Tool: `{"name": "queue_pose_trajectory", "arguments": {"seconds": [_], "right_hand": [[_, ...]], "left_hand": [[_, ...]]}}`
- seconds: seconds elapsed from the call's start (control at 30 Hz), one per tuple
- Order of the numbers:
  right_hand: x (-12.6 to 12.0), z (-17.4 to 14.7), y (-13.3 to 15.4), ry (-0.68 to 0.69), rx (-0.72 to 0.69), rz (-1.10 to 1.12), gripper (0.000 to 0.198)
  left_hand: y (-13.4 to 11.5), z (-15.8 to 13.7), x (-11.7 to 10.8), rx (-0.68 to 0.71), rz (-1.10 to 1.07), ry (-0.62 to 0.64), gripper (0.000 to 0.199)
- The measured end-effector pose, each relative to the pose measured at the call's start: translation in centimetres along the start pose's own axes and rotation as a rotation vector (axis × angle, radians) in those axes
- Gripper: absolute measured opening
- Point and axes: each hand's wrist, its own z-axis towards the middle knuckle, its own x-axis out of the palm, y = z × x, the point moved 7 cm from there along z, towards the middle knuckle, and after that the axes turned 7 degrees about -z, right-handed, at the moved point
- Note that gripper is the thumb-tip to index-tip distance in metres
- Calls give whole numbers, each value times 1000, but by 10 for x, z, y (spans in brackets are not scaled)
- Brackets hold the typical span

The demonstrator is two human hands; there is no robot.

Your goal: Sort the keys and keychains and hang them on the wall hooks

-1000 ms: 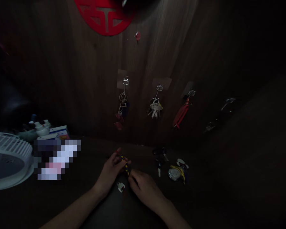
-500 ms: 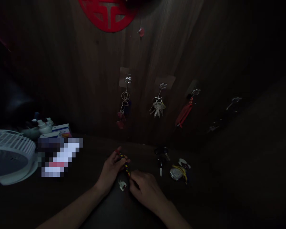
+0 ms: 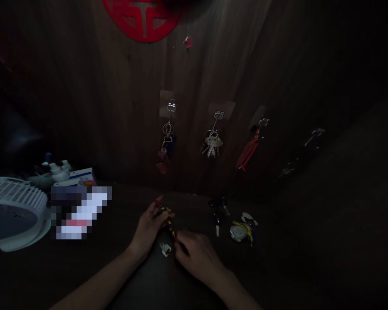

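Observation:
A dark braided cord (image 3: 170, 225) with yellow, blue and red spots is stretched between my hands, low in the middle of the view. My left hand (image 3: 148, 230) pinches its upper part with thumb and fingers; a red end shows by the fingertips. Closed at the cord's lower end is my right hand (image 3: 198, 253), whose fingertips are partly hidden. Just below the cord, between the hands, a small key with a pale head (image 3: 165, 249) lies on the dark tabletop (image 3: 148, 284). Whether the key is tied to the cord I cannot tell.
Black-headed keys (image 3: 217, 224) and a round silver piece with a yellow cord (image 3: 238, 233) lie to the right. Wall hooks hold a keychain (image 3: 168, 140), a key bunch (image 3: 213, 144) and a red strap (image 3: 248, 153). A white fan (image 3: 26, 193) and boxes (image 3: 82, 176) stand left.
The view has shifted slightly, so the wall items appear a little to the left. Both hands keep their grip on the cord in almost the same place.

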Motion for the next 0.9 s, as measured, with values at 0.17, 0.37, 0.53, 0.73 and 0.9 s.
{"name": "queue_pose_trajectory", "arguments": {"seconds": [0.17, 0.37, 0.53, 0.73, 0.9], "right_hand": [[0, 0, -11, -17, 88, 233, 16], [7, 3, -19, -14, 199, 693, 27], [16, 7, -28, 10, 346, 1048, 35], [11, 7, -41, -113, 408, 989, 31], [-9, 4, -41, -291, 312, 695, 17]], "left_hand": [[2, 4, -2, -60, -63, 27, 45], [2, 9, -6, -85, -75, 44, 32], [0, 8, -2, -113, -123, 89, 38], [4, 9, -3, -108, -60, 92, 38], [3, 11, -7, -74, -42, 47, 30]]}}
